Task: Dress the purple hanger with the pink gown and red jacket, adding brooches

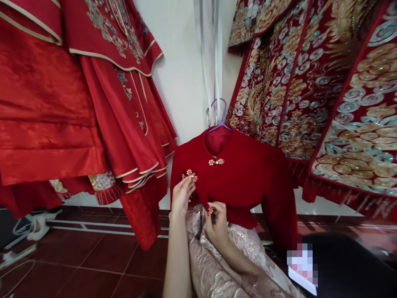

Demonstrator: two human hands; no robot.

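Observation:
A red velvet jacket (238, 174) hangs in front of me on a purple hanger (222, 116). A pearl-beaded frog button (216, 162) fastens its collar. My left hand (182, 196) is closed in a pinch at a gold and pearl ornament (190, 175) on the jacket's chest; its fingertips cover part of it. Lower down, at the jacket's front edge, my right hand (218, 223) pinches a small beaded frog button (211, 210), partly hidden by the fingers. Shiny pale brocade fabric (211, 265) lies under my forearms, below the jacket.
Red garments with cream piping (120, 99) hang at the left. Heavily embroidered red and gold garments (297, 91) hang at the right. White straps (211, 54) run down behind the hanger. A lit phone (302, 279), its screen partly pixelated, rests on a black surface (347, 260).

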